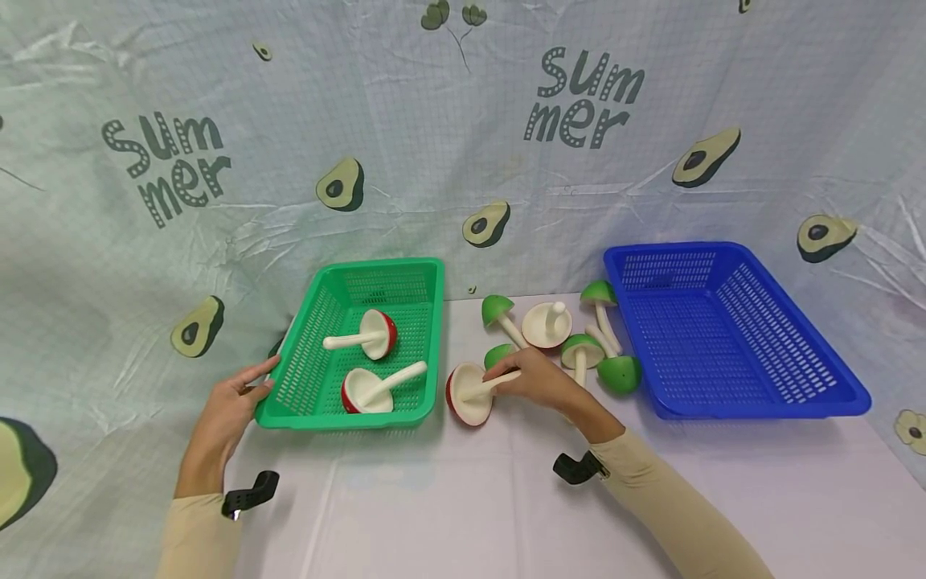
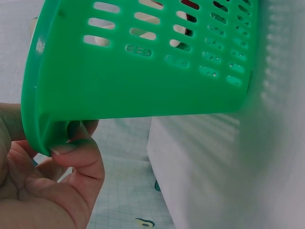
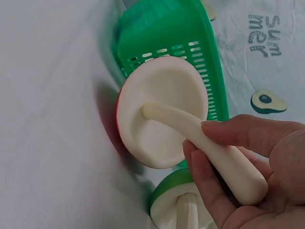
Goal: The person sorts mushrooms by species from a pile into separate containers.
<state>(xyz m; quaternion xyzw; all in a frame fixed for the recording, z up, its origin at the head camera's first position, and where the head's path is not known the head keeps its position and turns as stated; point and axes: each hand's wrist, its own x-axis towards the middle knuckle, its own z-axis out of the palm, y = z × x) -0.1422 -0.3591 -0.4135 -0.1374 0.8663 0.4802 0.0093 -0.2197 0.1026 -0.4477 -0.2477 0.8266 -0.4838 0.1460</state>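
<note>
By its white stem my right hand [image 1: 531,376] holds a red-capped toy mushroom [image 1: 469,396], pinched between thumb and fingers. The mushroom's pale underside faces the camera, right beside the green basket [image 1: 436,346]. My left hand [image 1: 226,410] grips the basket's rim at its left side, thumb and fingers [image 2: 86,157] curled about the edge in the left wrist view. Two red-capped mushrooms lie inside this basket, one farther back [image 1: 376,334] and one near the front [image 1: 367,392]. A green-capped mushroom [image 3: 176,200] lies just below the held one in the right wrist view.
Several green-capped mushrooms [image 1: 581,354] and one red-capped mushroom [image 1: 547,326] lie on the white table [image 1: 419,498] between the baskets. The blue basket [image 1: 760,408] stands at the right. Behind hangs a cloth [image 1: 434,104] printed with avocados.
</note>
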